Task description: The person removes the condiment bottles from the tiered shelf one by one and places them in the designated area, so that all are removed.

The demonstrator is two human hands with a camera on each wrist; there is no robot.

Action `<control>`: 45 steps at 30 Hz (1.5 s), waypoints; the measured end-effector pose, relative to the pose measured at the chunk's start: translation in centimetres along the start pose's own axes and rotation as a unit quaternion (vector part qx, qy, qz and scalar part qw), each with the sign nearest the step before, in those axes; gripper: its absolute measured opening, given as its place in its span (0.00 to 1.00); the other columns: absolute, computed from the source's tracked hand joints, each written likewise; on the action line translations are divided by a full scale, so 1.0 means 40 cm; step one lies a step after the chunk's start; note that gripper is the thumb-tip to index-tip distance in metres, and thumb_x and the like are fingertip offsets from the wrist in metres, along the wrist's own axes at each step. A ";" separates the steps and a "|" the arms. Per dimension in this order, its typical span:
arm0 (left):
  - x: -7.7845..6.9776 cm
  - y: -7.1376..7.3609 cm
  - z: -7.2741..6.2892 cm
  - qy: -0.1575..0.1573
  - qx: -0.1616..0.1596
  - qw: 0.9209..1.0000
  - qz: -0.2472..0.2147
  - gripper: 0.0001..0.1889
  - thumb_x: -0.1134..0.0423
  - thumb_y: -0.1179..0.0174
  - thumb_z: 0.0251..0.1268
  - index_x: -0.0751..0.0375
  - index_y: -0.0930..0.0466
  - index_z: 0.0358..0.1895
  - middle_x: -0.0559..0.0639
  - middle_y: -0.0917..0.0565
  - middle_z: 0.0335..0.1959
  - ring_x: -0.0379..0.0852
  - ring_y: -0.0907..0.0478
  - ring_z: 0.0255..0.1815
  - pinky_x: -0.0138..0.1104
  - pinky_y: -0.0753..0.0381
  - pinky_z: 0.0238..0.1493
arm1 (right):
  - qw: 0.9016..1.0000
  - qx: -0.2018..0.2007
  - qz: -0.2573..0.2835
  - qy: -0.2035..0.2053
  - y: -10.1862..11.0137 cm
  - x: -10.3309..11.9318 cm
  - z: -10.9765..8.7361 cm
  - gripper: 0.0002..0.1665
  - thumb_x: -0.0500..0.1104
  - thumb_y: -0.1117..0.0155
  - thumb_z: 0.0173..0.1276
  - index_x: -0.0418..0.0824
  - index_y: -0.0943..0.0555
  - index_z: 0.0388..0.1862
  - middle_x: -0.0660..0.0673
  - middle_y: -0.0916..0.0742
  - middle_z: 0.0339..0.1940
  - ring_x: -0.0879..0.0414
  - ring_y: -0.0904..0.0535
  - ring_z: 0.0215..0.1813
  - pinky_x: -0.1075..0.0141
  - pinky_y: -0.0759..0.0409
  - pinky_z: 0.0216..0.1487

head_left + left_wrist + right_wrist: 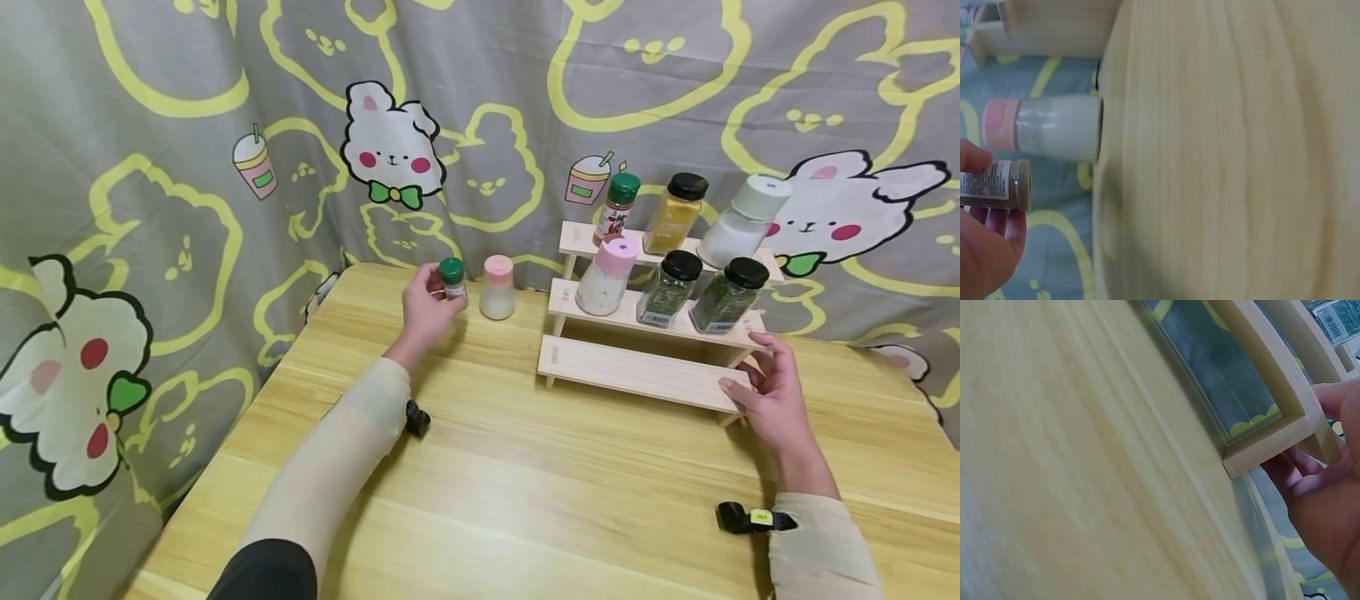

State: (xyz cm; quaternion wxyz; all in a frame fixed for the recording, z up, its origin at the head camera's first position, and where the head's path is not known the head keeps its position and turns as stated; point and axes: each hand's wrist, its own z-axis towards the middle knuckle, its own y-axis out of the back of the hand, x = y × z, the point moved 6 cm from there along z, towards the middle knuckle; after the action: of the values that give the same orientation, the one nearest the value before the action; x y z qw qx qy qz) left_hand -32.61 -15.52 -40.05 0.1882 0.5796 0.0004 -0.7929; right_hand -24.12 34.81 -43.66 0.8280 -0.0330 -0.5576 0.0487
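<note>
My left hand (429, 310) pinches a small green-capped spice jar (452, 273) between thumb and fingers. In the left wrist view the base of this spice jar (997, 184) hangs above the tabletop. Just right of it, a pink-topped glass shaker (498, 288) stands upright on the table. My right hand (776, 400) grips the right end of a three-tier wooden rack (637, 372). Its thumb lies on the lowest shelf, and the other fingers reach round the side of the rack (1272, 444).
On the top tier stand a green-capped jar (618, 207), a yellow spice jar (675, 215) and a white-capped shaker (745, 221). The middle tier carries a pink-capped shaker (606, 277) and two black-capped herb jars (669, 288). A patterned curtain (480, 158) hangs behind the wooden table (525, 500).
</note>
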 end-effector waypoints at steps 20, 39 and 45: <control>0.101 -0.019 0.064 0.055 0.018 0.998 0.021 0.26 0.78 0.29 0.46 0.62 0.24 0.51 0.56 0.19 0.44 0.51 0.20 0.47 0.39 0.20 0.53 | 1.000 0.004 0.001 0.008 0.001 0.000 -0.004 0.50 0.07 0.53 0.55 0.36 0.41 0.74 0.43 0.23 0.60 0.54 0.21 0.54 0.72 0.18 0.43; 0.147 -0.018 0.099 0.061 0.043 0.996 0.048 0.25 0.78 0.28 0.45 0.65 0.24 0.51 0.59 0.19 0.44 0.52 0.21 0.46 0.41 0.21 0.53 | 1.000 0.013 0.001 0.010 -0.004 0.005 -0.002 0.49 0.07 0.53 0.56 0.37 0.42 0.74 0.45 0.23 0.61 0.54 0.22 0.55 0.72 0.18 0.43; 0.152 -0.024 0.102 0.058 0.045 0.996 0.051 0.26 0.78 0.29 0.46 0.65 0.25 0.51 0.59 0.20 0.45 0.52 0.22 0.46 0.41 0.22 0.53 | 1.000 0.016 0.003 0.009 -0.003 0.002 -0.003 0.49 0.08 0.52 0.57 0.38 0.42 0.75 0.45 0.23 0.61 0.53 0.22 0.56 0.72 0.18 0.43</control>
State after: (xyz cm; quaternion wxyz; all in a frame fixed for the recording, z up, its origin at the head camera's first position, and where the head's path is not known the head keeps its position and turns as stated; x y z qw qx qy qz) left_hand -38.22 -17.33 -44.50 0.2019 0.6318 -0.0545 -0.7464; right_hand -24.00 34.70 -43.62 0.8333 -0.0215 -0.5492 0.0597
